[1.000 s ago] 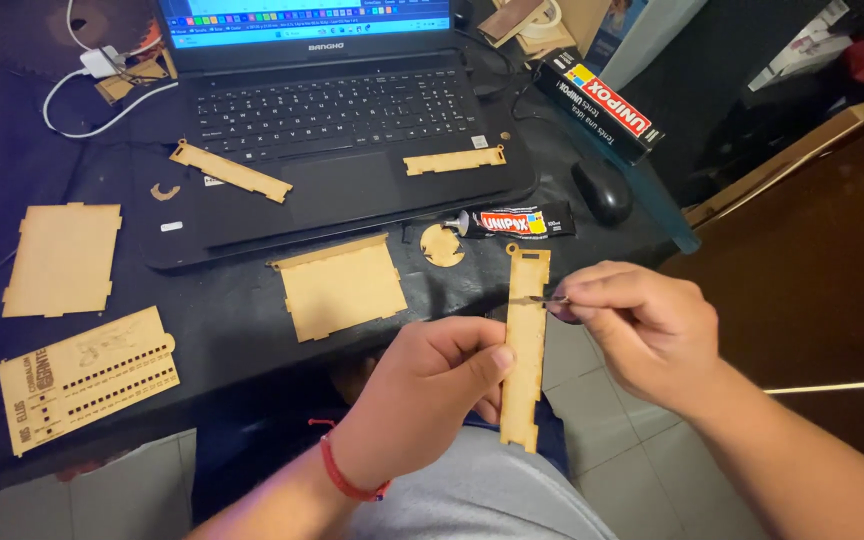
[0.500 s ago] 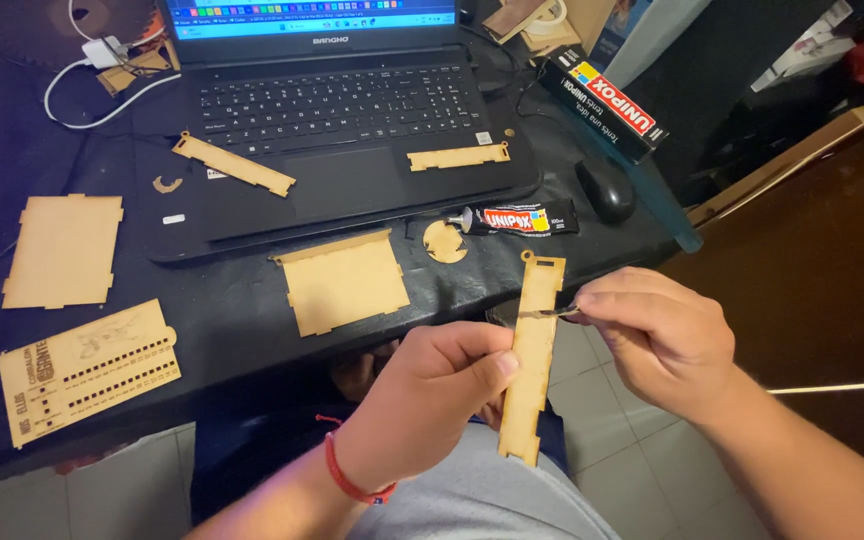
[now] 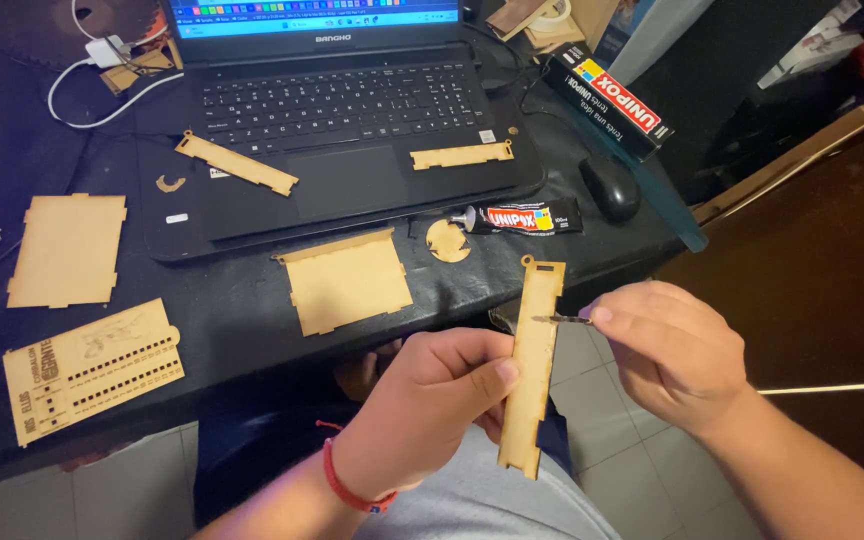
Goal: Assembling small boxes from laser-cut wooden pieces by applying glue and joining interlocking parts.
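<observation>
My left hand (image 3: 432, 410) grips a long, narrow laser-cut wooden strip (image 3: 532, 370) by its left edge and holds it nearly upright over my lap. My right hand (image 3: 677, 350) pinches a small thin metal tool (image 3: 560, 320) whose tip touches the strip's upper part. A red band sits on my left wrist. A black glue tube (image 3: 522, 217) lies on the black desk (image 3: 242, 310) just beyond the strip, next to a small round wooden piece (image 3: 448, 241).
An open black laptop (image 3: 342, 130) carries two wooden strips (image 3: 237, 163) (image 3: 462, 155). Flat wooden panels (image 3: 347, 280) (image 3: 67, 248) and an engraved slotted panel (image 3: 92, 368) lie on the desk. A black mouse (image 3: 610, 187) and a glue box (image 3: 607, 100) sit at the right. Tiled floor lies below.
The wooden strip has shifted slightly right and more upright in my left hand. My right hand has brought the small tool against its upper part.
</observation>
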